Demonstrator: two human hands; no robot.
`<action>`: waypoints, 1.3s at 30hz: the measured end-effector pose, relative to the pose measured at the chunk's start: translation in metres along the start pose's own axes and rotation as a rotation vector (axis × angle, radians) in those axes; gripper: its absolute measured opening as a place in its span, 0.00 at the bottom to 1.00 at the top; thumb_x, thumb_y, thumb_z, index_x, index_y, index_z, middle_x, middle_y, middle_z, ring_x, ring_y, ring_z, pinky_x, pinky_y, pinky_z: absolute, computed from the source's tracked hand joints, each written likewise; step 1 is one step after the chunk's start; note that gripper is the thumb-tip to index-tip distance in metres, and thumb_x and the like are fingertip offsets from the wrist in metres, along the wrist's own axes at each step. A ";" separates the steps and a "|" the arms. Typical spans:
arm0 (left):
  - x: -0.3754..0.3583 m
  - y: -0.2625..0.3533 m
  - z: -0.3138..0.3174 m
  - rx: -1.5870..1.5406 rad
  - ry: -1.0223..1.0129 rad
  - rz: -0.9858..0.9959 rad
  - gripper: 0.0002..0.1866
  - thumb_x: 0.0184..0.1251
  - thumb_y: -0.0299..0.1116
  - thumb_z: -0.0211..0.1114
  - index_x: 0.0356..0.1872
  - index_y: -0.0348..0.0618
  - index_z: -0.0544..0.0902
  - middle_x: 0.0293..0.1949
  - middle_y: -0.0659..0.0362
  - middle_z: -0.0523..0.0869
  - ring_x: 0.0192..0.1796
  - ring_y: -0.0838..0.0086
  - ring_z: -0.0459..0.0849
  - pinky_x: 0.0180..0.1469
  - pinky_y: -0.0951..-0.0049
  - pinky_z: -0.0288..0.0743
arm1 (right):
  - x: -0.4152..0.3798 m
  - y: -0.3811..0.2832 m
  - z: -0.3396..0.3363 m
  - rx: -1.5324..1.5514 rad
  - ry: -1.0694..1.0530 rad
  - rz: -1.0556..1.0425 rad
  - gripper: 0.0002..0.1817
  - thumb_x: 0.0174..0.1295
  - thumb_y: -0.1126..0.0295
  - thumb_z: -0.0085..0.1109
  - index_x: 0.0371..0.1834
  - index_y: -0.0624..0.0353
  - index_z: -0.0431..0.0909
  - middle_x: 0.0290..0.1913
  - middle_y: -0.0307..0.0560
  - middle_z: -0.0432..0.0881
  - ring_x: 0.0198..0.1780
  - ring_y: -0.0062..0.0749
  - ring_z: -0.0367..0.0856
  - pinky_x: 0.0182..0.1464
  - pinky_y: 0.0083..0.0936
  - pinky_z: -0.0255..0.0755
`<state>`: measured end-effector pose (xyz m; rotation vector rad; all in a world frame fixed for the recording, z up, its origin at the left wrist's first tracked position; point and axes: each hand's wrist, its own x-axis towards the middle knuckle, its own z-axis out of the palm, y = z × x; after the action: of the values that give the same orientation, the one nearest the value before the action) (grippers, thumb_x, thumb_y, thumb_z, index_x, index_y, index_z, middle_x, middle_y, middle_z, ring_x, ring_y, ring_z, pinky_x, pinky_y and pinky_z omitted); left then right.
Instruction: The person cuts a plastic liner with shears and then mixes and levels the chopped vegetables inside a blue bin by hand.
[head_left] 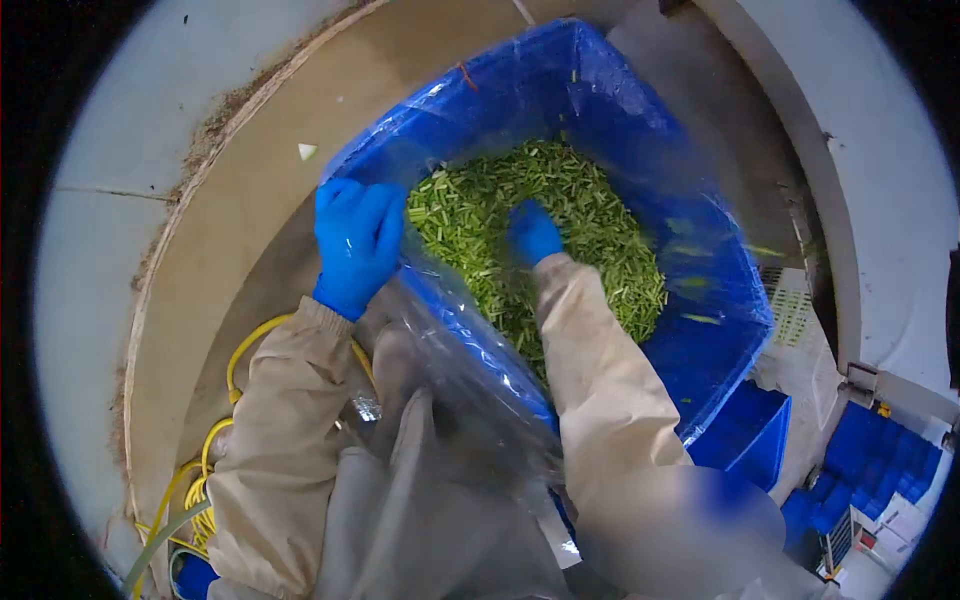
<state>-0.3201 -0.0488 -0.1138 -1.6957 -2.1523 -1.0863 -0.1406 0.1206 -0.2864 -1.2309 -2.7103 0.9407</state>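
Both of my hands wear blue gloves. My left hand (357, 240) is closed at the left rim of a large blue bin (690, 300), where clear plastic film (465, 330) hangs over the edge; what its fingers hold is hard to make out. Inside the bin lies a heap of chopped green vegetable pieces (590, 210). My right hand (535, 235) reaches into the middle of the heap, its fingertips sunk among the pieces and hidden.
A yellow hose (212, 440) coils on the floor at the lower left. A smaller blue crate (745, 430) stands beside the bin, and stacked blue crates (865, 455) are at the lower right. One pale scrap (307, 151) lies beyond the left rim.
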 end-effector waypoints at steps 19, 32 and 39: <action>0.000 -0.001 -0.003 -0.026 0.010 0.003 0.03 0.49 0.26 0.59 0.27 0.44 0.78 0.21 0.58 0.76 0.26 0.65 0.72 0.39 0.66 0.62 | -0.041 -0.031 -0.042 1.398 -0.191 0.422 0.09 0.62 0.62 0.51 0.35 0.55 0.73 0.20 0.37 0.72 0.19 0.22 0.67 0.22 0.18 0.62; -0.006 -0.005 0.007 -0.024 0.039 0.059 0.04 0.55 0.26 0.56 0.30 0.42 0.79 0.20 0.58 0.72 0.26 0.65 0.71 0.38 0.67 0.62 | -0.421 0.054 -0.265 -0.046 0.716 0.142 0.11 0.64 0.71 0.44 0.47 0.64 0.71 0.41 0.41 0.77 0.39 0.24 0.73 0.43 0.19 0.68; -0.007 -0.005 0.009 -0.001 0.055 0.006 0.04 0.56 0.27 0.56 0.31 0.42 0.79 0.19 0.56 0.71 0.26 0.64 0.70 0.38 0.68 0.62 | -0.667 0.242 -0.274 -0.761 -0.160 1.280 0.17 0.61 0.72 0.47 0.53 0.65 0.68 0.46 0.55 0.77 0.48 0.40 0.75 0.48 0.27 0.70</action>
<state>-0.3198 -0.0488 -0.1258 -1.6511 -2.1124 -1.1192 0.5527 -0.0756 -0.0440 -3.2474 -2.1417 -0.1890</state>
